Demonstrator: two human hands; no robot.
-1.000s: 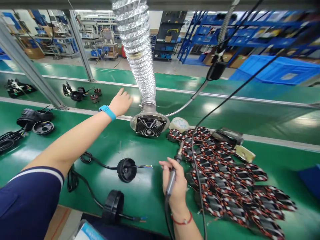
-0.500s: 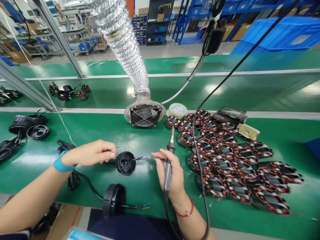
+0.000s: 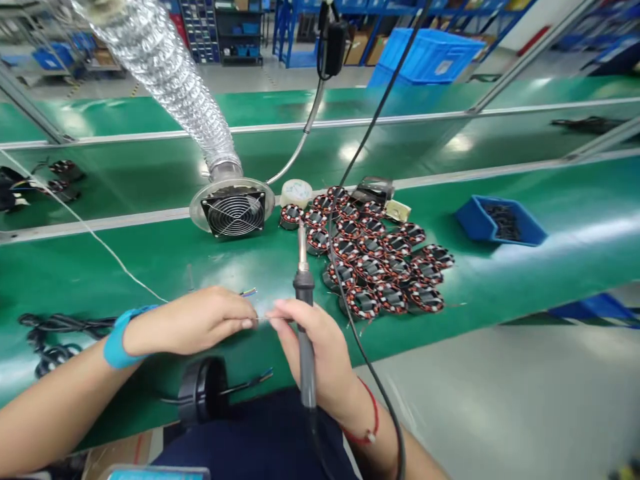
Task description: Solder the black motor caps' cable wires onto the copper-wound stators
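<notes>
My left hand (image 3: 213,321), with a teal wristband, is closed in a pinch on a thin wire (image 3: 263,318). A pale strand (image 3: 107,248) runs from the upper left down to this hand. My right hand (image 3: 320,343) is wrapped round a soldering iron (image 3: 307,360), tip pointing away from me. Its thumb and forefinger meet at the thin wire's other end. Coloured lead ends (image 3: 249,292) show just beyond my left hand, which hides what they come from. Nearer me stands a black round housing (image 3: 203,390) with a cable and bared leads.
Several copper-wound stators (image 3: 370,270) cover the bench right of the iron. A fume fan (image 3: 235,213) on a foil duct stands behind my hands. The iron's black cord (image 3: 357,333) crosses the stators. Farther right sits a blue bin (image 3: 470,220) of small dark parts. Coiled black cables (image 3: 55,337) lie left.
My hands have come together, fingertips almost meeting at the thin wire. The black cap with leads is now mostly hidden by my left hand. The view has swung right, showing the blue bin.
</notes>
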